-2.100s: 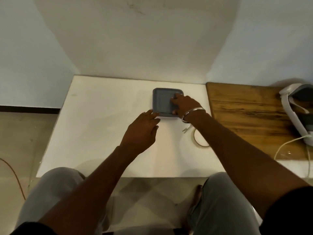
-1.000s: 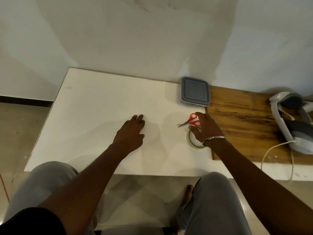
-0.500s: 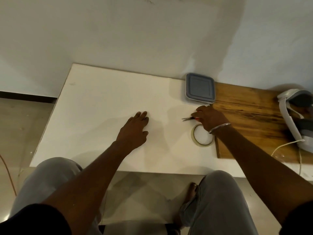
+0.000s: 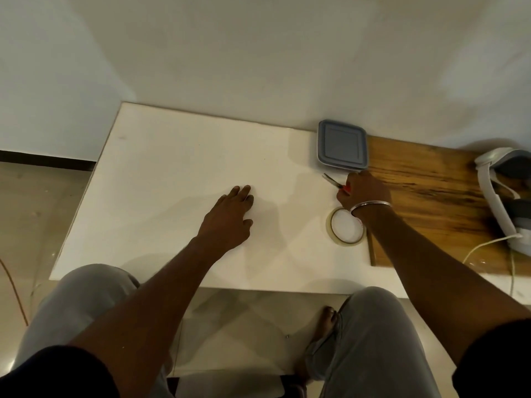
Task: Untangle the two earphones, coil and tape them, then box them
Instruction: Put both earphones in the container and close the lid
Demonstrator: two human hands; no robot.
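- left hand [image 4: 230, 216]: centre of the frame, palm down on the white table [image 4: 172, 168], fingers straight and close together, tips toward the top of the frame, nothing held.
- right hand [image 4: 363, 191]: right of centre, fingers curled round the red handles of the scissors [image 4: 333, 182]; only a sliver of red visible under the knuckles.
- scissors' blades: out of the fist toward the upper left, tips just short of the lower left corner of the box [image 4: 342, 145]; touching the table or not, cannot tell.
- box: grey, lid on, flat against the wall in the upper right part of the frame, across the line where the white table meets the wooden board [image 4: 431, 196]; just above the right hand's knuckles, close but apart from them, well away from the left hand.
- tape roll [image 4: 346, 225]: clear, flat on the white table, directly below the right hand, its upper right rim hidden under the wrist, its right rim just beside the board's left edge.
- metal bangle [image 4: 370, 205]: round the right wrist.
- white headset [image 4: 500, 196]: on the board at the right edge of the frame, a white cable [image 4: 482, 245] trailing from it toward the lower right.
- bottom of the frame: grey-trousered knees [image 4: 86, 300], a bare foot [image 4: 327, 320] on the floor between them.
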